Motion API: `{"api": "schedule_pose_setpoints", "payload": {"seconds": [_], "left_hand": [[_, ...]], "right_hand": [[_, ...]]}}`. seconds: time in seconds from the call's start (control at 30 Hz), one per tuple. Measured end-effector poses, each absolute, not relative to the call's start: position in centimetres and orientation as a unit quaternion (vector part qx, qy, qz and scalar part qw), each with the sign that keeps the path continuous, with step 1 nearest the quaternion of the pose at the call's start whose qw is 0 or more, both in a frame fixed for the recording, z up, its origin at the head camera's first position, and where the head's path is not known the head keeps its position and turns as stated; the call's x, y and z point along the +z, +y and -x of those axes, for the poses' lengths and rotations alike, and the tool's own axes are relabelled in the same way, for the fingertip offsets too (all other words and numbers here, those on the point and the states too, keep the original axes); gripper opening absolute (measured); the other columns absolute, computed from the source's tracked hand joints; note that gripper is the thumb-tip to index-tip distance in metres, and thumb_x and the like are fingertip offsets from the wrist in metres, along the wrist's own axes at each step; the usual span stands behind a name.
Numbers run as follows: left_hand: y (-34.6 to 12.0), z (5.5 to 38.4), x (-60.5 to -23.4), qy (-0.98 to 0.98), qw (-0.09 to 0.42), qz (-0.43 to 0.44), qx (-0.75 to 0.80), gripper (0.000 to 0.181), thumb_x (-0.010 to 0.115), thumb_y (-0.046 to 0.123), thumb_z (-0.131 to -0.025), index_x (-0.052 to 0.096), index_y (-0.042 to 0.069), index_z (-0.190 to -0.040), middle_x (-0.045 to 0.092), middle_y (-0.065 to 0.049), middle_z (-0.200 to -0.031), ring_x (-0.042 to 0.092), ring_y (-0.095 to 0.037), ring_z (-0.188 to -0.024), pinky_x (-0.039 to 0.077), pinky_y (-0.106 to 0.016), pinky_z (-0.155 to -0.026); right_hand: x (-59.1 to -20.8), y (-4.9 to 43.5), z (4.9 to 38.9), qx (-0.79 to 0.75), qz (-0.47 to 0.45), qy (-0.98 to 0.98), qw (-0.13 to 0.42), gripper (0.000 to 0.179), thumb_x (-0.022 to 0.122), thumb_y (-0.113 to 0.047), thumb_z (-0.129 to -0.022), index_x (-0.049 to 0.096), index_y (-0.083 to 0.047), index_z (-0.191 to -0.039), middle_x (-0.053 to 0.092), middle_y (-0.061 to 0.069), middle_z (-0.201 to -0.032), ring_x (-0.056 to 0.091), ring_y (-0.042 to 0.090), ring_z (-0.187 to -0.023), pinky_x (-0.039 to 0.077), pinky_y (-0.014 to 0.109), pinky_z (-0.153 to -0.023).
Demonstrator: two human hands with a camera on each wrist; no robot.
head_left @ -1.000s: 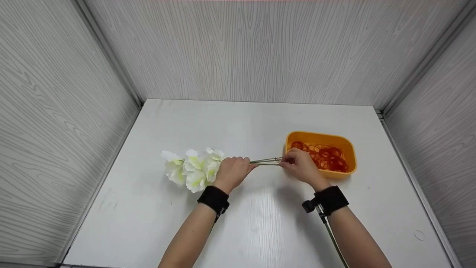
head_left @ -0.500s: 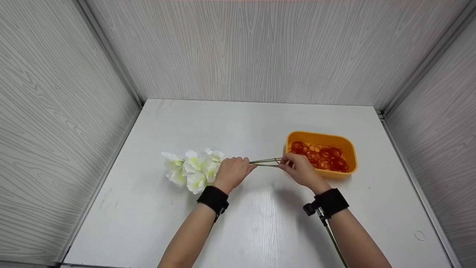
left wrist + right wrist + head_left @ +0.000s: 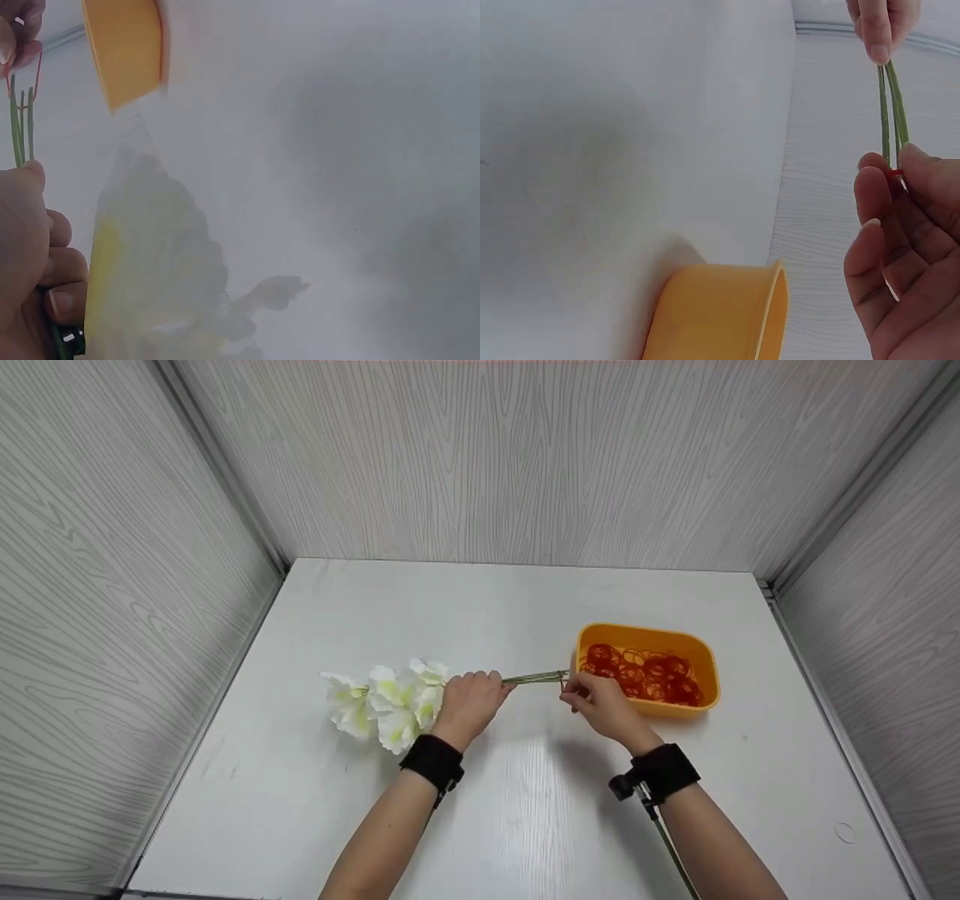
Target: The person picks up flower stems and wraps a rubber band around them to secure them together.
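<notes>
White artificial flowers (image 3: 394, 701) with yellow-green centres lie to the left in the head view, above the table. My left hand (image 3: 471, 709) grips their green stems (image 3: 534, 678) just below the blooms, and the stem ends point right. At those ends, my right hand (image 3: 606, 711) pinches a red rubber band (image 3: 38, 71) between thumb and fingers. The left wrist view shows the band stretched from the fingertips across the several stem ends. In the right wrist view only a short red piece of it shows at the fingertips.
Just behind the right hand stands an orange-yellow plastic box (image 3: 711, 660) holding many red rubber bands (image 3: 660, 675). A faint ring (image 3: 838, 828) lies on the white table (image 3: 480, 615) near the right edge. Wood-grain panels (image 3: 480, 465) enclose the back and both sides.
The stems have drawn closer together and their ends have risen slightly. My right hand has shifted a little down toward me, pulling the band below the stems. The left hand keeps its grip.
</notes>
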State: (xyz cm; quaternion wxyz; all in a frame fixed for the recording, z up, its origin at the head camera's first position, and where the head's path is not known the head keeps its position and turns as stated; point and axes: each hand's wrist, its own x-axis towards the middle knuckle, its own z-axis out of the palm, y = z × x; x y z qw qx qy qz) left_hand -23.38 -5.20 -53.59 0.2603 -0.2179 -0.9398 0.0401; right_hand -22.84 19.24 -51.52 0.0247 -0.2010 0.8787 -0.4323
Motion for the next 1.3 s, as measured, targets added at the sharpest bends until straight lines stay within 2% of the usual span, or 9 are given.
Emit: {"api": "schedule_pose_setpoints", "payload": {"seconds": [0.23,0.37,0.43,0.53,0.67,0.83,1.07,1.2,1.3], "left_hand": [[-4.5,23.3,-53.7,-0.952,0.224,0.205,0.045,0.047,0.05,0.046,-0.1,0.053,0.013,-0.067,0.048,-0.002,-0.054,0.052,-0.018,-0.047,0.039,-0.031,-0.041],[-4.5,23.1,-53.8,-0.956,0.209,0.202,0.04,0.047,0.05,0.046,-0.101,0.054,0.013,-0.068,0.048,-0.001,-0.055,0.052,-0.018,-0.047,0.04,-0.032,-0.041],[-4.5,23.1,-53.8,-0.957,0.198,0.207,0.038,0.047,0.049,0.045,-0.101,0.054,0.013,-0.068,0.047,-0.001,-0.054,0.05,-0.017,-0.046,0.039,-0.031,-0.041],[-4.3,23.0,-53.7,-0.959,0.179,0.218,0.035,0.047,0.045,0.044,-0.103,0.055,0.012,-0.07,0.046,0.0,-0.054,0.048,-0.016,-0.046,0.039,-0.031,-0.04],[-4.1,22.9,-53.5,-0.957,0.177,0.226,0.031,0.047,0.043,0.043,-0.104,0.056,0.012,-0.072,0.048,-0.001,-0.056,0.05,-0.017,-0.047,0.04,-0.032,-0.041],[-4.2,23.0,-53.5,-0.96,0.171,0.221,0.017,0.048,0.041,0.044,-0.104,0.054,0.012,-0.072,0.047,-0.001,-0.055,0.048,-0.017,-0.047,0.039,-0.032,-0.04],[-5.0,23.3,-53.4,-0.965,0.174,0.195,-0.004,0.046,0.046,0.042,-0.103,0.053,0.01,-0.071,0.048,-0.002,-0.055,0.052,-0.019,-0.046,0.041,-0.034,-0.04],[-5.5,23.6,-53.2,-0.969,0.185,0.165,-0.009,0.045,0.048,0.041,-0.103,0.054,0.009,-0.071,0.052,-0.005,-0.056,0.056,-0.023,-0.049,0.043,-0.036,-0.041],[-5.8,23.7,-53.2,-0.97,0.185,0.154,-0.013,0.045,0.049,0.04,-0.102,0.055,0.009,-0.072,0.053,-0.006,-0.056,0.058,-0.024,-0.05,0.044,-0.037,-0.042]], "right_hand": [[-51.9,17.3,22.2,-0.463,0.224,0.855,0.06,0.005,0.065,-0.007,-0.095,0.064,-0.003,-0.092,0.064,0.002,-0.083,0.065,0.027,-0.074,0.051,0.029,-0.062],[-52.2,16.8,22.1,-0.472,0.222,0.849,0.082,0.006,0.067,-0.006,-0.093,0.062,-0.002,-0.091,0.062,0.004,-0.082,0.062,0.022,-0.074,0.053,0.028,-0.062],[-52.3,16.6,22.0,-0.476,0.225,0.846,0.086,0.007,0.066,-0.006,-0.093,0.062,-0.001,-0.093,0.062,0.005,-0.085,0.062,0.021,-0.078,0.053,0.029,-0.066],[-52.3,16.0,21.9,-0.483,0.233,0.84,0.085,0.01,0.064,-0.004,-0.094,0.061,0.003,-0.101,0.063,0.011,-0.095,0.063,0.026,-0.09,0.054,0.038,-0.076],[-52.3,15.2,21.5,-0.478,0.26,0.834,0.091,0.014,0.064,-0.003,-0.094,0.061,0.003,-0.107,0.064,0.015,-0.102,0.063,0.03,-0.098,0.052,0.046,-0.084],[-52.3,15.4,21.4,-0.457,0.267,0.843,0.095,0.007,0.065,-0.008,-0.095,0.062,-0.003,-0.098,0.063,0.004,-0.091,0.062,0.02,-0.088,0.051,0.036,-0.077],[-52.1,16.7,21.4,-0.444,0.249,0.855,0.095,0.014,0.066,-0.02,-0.096,0.064,-0.008,-0.088,0.059,-0.002,-0.079,0.052,0.013,-0.07,0.046,0.028,-0.065],[-52.3,17.2,20.9,-0.441,0.275,0.847,0.116,0.017,0.067,-0.025,-0.095,0.064,-0.013,-0.084,0.059,-0.006,-0.078,0.052,0.011,-0.072,0.044,0.028,-0.066],[-52.5,17.6,20.5,-0.471,0.304,0.815,0.149,0.014,0.065,-0.021,-0.097,0.064,-0.012,-0.087,0.057,-0.005,-0.08,0.052,0.012,-0.077,0.043,0.029,-0.069]]}}
